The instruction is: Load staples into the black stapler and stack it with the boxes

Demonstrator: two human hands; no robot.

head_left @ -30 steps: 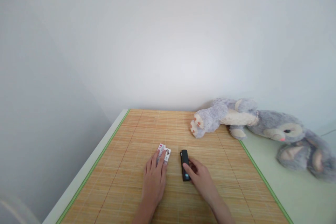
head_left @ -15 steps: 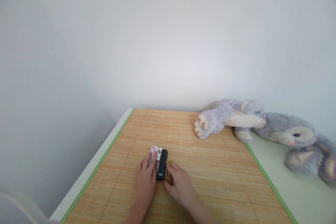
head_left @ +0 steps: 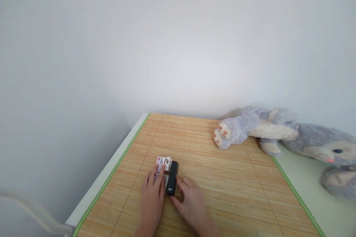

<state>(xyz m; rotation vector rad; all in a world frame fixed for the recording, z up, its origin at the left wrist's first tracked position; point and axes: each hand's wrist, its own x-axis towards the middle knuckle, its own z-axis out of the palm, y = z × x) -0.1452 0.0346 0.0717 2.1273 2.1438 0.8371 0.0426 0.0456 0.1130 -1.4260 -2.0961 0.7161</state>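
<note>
A black stapler [head_left: 172,179] lies lengthwise on the bamboo mat. My right hand [head_left: 190,202] is closed at its right side, the thumb by the near end and the fingertips along the edge. Left of the stapler are small white boxes with pink print [head_left: 159,160], and one white box shows a dark stapler picture [head_left: 167,162]. Over these boxes rests my left hand [head_left: 152,196], palm down with fingers stretched forward. Its fingers partly cover the boxes, so I cannot tell how many there are.
The bamboo mat [head_left: 194,144] with green edging covers most of the pale table [head_left: 311,177]. A grey plush rabbit [head_left: 267,129] lies along the back right, its feet on the mat. A white wall stands behind. A blurred pale curved thing [head_left: 36,213] shows at lower left.
The view has turned slightly left. Both hands, the stapler and the boxes have slid a little left across the mat. More of the boxes' far ends shows now.
</note>
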